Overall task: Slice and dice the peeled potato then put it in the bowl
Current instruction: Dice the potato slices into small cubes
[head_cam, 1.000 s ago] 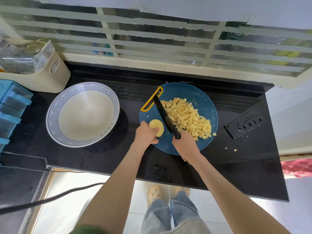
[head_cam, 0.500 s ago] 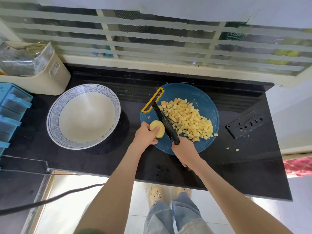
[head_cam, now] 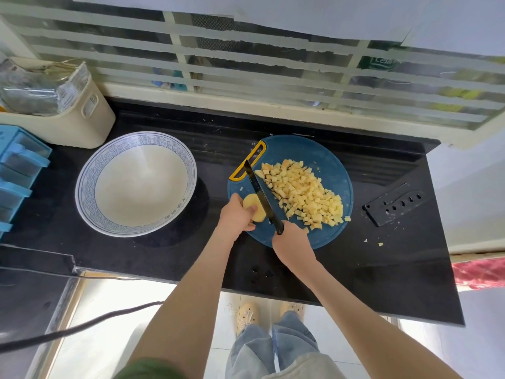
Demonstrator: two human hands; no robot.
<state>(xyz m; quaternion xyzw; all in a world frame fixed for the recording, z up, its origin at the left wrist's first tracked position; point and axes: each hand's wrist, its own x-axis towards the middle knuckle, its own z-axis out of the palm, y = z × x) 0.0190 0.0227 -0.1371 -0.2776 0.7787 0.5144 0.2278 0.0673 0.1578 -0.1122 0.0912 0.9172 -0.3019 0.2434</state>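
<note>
From the head camera, a round blue cutting board (head_cam: 332, 162) lies on the black worktop (head_cam: 382, 274), right of its middle and nearer the back edge than the front. At the board's left front edge the left hand (head_cam: 235, 216) curls over a pale, rounded piece of peeled potato (head_cam: 255, 212), its fingertips pressing the piece down onto the board. The right hand (head_cam: 291, 242), at the board's front edge, is wrapped round the handle of a black knife (head_cam: 261, 194). The blade runs diagonally away from the person, lies right against the potato piece's right side, and points at the board's yellow handle loop (head_cam: 247, 160) on the back left. A heap of diced potato (head_cam: 304, 194) fills the middle and right of the board, just right of the blade. The white bowl (head_cam: 84, 187) with a blue-patterned rim stands on the left half of the worktop, apart from the board. A black knife sheath (head_cam: 395, 205) lies near the right edge, with a few stray potato bits (head_cam: 379, 244) in front of it. A cream container (head_cam: 87, 124) stands in the back left corner and a blue drawer unit (head_cam: 19, 170) at the left edge.
</note>
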